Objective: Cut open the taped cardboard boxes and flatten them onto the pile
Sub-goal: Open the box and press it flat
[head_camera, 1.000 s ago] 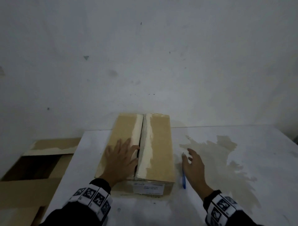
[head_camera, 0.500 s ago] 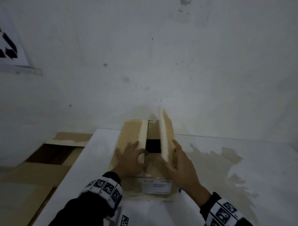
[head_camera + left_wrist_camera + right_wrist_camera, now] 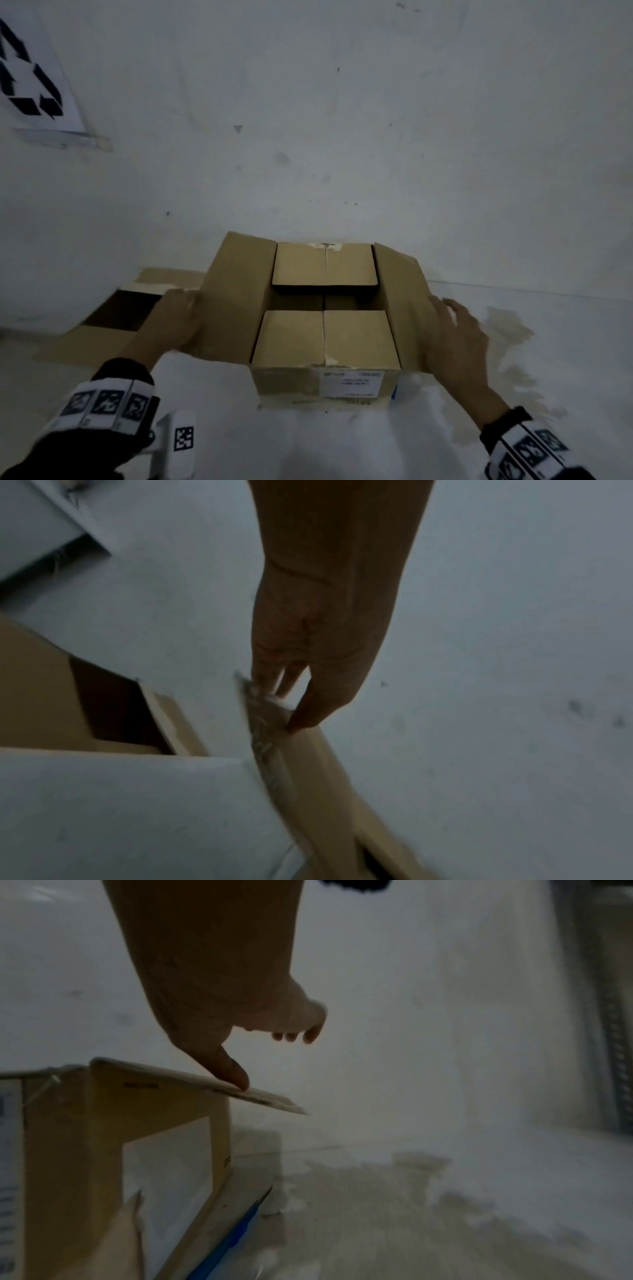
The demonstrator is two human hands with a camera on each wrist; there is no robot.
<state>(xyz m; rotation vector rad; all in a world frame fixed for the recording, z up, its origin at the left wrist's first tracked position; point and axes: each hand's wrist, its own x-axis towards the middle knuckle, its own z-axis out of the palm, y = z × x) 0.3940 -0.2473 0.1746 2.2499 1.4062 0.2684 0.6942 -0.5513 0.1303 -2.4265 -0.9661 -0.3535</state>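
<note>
Table (image 3: 342,445): cutter (image 3: 232,1237) by box (image 3: 291,387); L hand (image 3: 171,322) pinches L flap (image 3: 236,298), R hand (image 3: 459,339) splayed on R flap (image 3: 400,298).

One box (image 3: 291,387) is counted on one table (image 3: 342,445), with four flaps (image 3: 236,294) and one label (image 3: 351,383). Two hands are seen: left hand (image 3: 171,322), right hand (image 3: 455,339). One blue tool (image 3: 232,1237), one flattened carton (image 3: 102,335) and one sign (image 3: 30,75) are noted.

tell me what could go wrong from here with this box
1. The blue tool lies against the base of the box, under the right flap that the right hand presses down. It could get knocked away or catch a finger.
2. The left hand pinches the left flap, seemingly out past the edge of the table. Pushing harder may tip the box.
</note>
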